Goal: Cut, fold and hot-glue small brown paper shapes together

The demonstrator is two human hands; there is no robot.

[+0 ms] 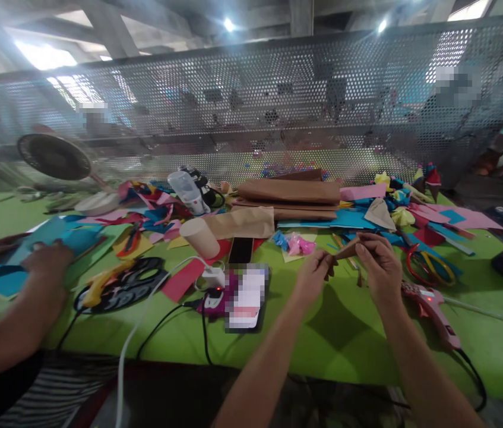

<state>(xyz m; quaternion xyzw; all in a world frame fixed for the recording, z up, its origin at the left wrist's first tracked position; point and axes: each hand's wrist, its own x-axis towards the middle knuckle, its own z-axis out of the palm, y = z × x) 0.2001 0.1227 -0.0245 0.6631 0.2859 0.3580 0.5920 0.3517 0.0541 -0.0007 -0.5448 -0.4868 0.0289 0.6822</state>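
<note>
Between my two hands, above the green tabletop [287, 351], is a small piece of brown paper [347, 249]. The fingers of my left hand [316, 272] pinch its left end. My right hand [380, 266] grips the other end, thumb and fingers pressed together around it. Just beyond my left hand lie small pink and blue folded paper pieces [298, 243] on a yellowish sheet. Right of my right hand are scissors with red and yellow handles [432, 266], and nearer me a pink glue gun [433, 309].
A co-worker's hand [50, 255] rests on blue paper at the left. Near it lies a yellow glue gun [100, 286] on a black mat. Cables run from a purple power strip [218, 302] beside a phone [248, 297]. Folded brown paper [287, 191] lies along the back, before a perforated metal screen [233, 107].
</note>
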